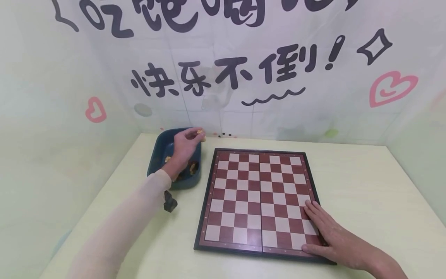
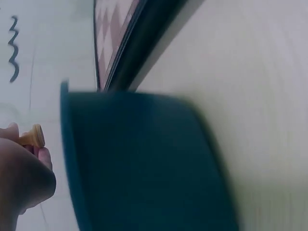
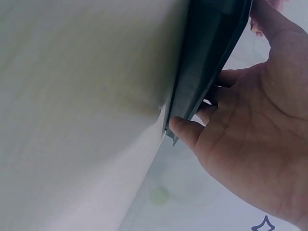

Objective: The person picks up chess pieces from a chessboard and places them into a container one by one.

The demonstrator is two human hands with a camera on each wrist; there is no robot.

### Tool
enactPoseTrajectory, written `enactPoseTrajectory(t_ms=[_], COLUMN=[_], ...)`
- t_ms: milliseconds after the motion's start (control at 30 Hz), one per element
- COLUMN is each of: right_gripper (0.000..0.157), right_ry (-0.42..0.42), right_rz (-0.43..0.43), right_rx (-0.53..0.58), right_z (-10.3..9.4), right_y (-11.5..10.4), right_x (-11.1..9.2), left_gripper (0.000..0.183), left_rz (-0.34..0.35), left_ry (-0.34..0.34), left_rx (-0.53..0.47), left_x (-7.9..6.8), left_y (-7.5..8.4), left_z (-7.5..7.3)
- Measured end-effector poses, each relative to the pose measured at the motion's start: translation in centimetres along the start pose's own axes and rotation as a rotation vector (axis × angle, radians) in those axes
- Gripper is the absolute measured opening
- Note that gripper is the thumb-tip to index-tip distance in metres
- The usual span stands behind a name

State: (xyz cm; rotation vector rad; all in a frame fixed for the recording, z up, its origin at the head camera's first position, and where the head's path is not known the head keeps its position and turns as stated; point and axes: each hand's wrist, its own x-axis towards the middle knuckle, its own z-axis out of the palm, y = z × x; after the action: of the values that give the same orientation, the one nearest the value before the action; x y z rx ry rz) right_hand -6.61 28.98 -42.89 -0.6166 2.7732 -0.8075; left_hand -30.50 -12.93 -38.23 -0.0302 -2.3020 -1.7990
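Observation:
In the head view, the left hand [image 1: 183, 149] is raised over a blue bin [image 1: 195, 182] at the back left. Its thumb and fingers pinch a pale yellow chess piece [image 2: 34, 136], whose round base shows in the left wrist view. More pieces [image 1: 193, 167], light and dark, lie inside the bin, partly hidden by the hand and sleeve. A red-and-white chessboard [image 1: 240, 197] lies flat and unfolded on the table. On its right edge, near the front corner, rests the right hand [image 1: 334, 236]; fingers lie along the rim, with the thumb on the surface.
The pale table [image 1: 362, 186] runs back to a wall covering [image 1: 223, 120] with dark lettering and pink hearts. Side panels close in the left and right. A small dark object [image 1: 170, 202] shows beside the left sleeve, in front of the bin.

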Motion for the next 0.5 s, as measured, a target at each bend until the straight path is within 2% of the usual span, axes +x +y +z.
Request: enactPoseTrajectory(t_ms=[267,500], right_gripper=[0.097,0.100], right_ry=[0.005,-0.033], right_rz=[-0.015,0.053], right_rx=[-0.002,-0.014], right_z=[0.1,0.0], right_y=[0.1,0.0], right_x=[-0.1,0.2], left_gripper=[0.031,0.030], left_rz=[-0.013,-0.002], left_ry=[0.029,0.026], left_rx=[0.025,0.052], left_x=[0.1,-0.2], left_y=[-0.7,-1.0], left_z=[-2.0,-2.6])
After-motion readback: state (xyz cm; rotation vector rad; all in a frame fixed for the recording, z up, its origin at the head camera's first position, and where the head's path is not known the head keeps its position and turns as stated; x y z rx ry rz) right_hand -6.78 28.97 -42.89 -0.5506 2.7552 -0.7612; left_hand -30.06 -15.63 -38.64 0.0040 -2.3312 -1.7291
